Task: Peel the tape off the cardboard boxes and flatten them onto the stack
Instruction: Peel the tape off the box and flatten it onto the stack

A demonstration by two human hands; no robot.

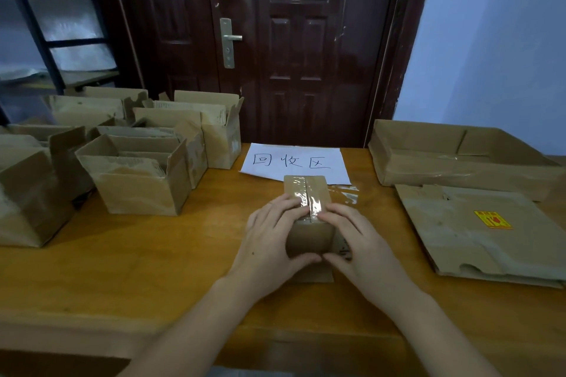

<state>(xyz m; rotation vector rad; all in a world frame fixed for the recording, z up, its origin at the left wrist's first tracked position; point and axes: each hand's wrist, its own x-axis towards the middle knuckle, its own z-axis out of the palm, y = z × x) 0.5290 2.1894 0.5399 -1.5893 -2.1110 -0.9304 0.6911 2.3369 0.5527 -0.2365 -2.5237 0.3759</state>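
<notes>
Both hands clasp a small taped box in front of the paper sign.

Head view: the left hand point(272, 232) and right hand point(358, 239) curl around the small box point(309, 211), fingers spread over its clear tape point(312, 202), thumbs meeting on its near face. It sits on the table point(153, 260) just before the paper sign point(295, 162); open boxes point(137, 180) lie left of the sign, the flattened stack point(477, 229) right.

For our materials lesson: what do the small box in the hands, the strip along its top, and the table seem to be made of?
Small box: brown cardboard, matte and scuffed. Strip: probably clear plastic tape, glossy, catching light. Table: looks like wood with visible grain and a slight sheen; it could be veneer.
</notes>
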